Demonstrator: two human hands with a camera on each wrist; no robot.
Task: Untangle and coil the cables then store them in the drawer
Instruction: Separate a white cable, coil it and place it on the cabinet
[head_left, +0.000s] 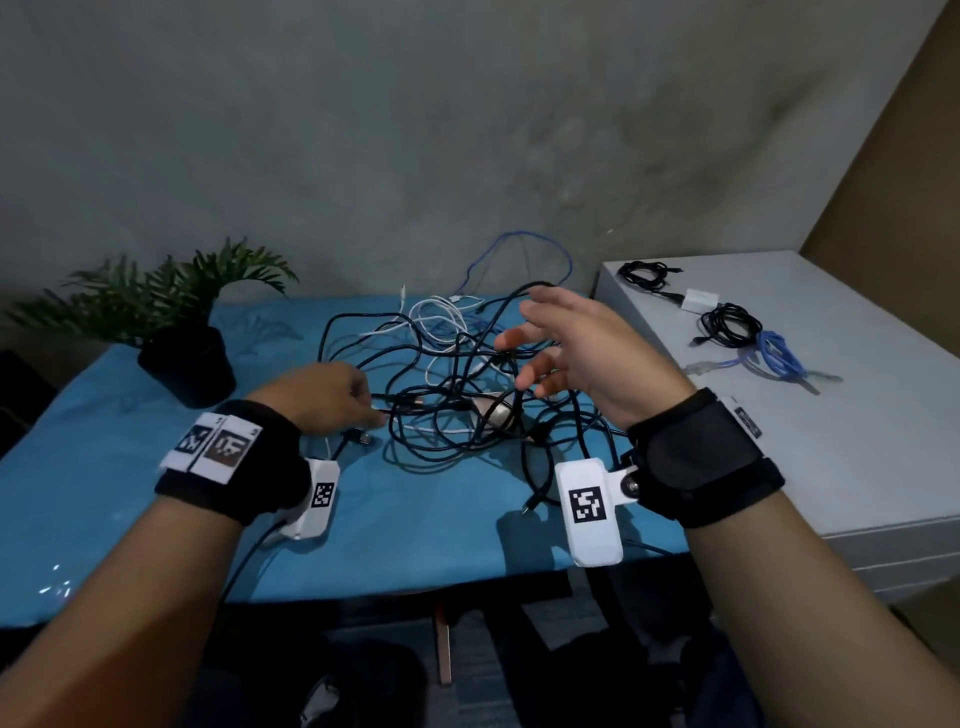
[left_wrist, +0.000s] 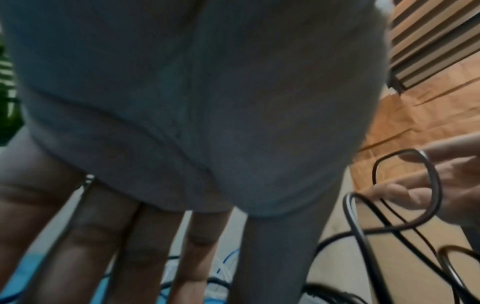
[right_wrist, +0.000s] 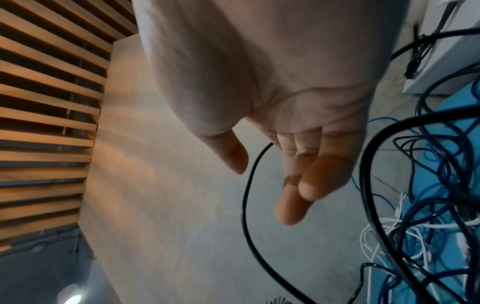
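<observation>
A tangle of black, white and blue cables (head_left: 457, 395) lies in the middle of the blue table (head_left: 130, 493). My left hand (head_left: 363, 405) reaches down onto the tangle's left edge. In the left wrist view its fingers (left_wrist: 145, 246) point down fairly straight, and a thin cable (left_wrist: 85, 185) runs between thumb and forefinger. My right hand (head_left: 524, 343) hovers above the tangle with fingers spread. A loop of black cable (left_wrist: 431, 176) hangs over its fingers (right_wrist: 293, 205), lifted off the pile.
A potted plant (head_left: 187, 364) stands at the table's back left. To the right is a white drawer cabinet (head_left: 857, 467); on top lie coiled black cables (head_left: 727, 325), a blue coil (head_left: 779, 353) and a white adapter (head_left: 701, 300). A concrete wall is behind.
</observation>
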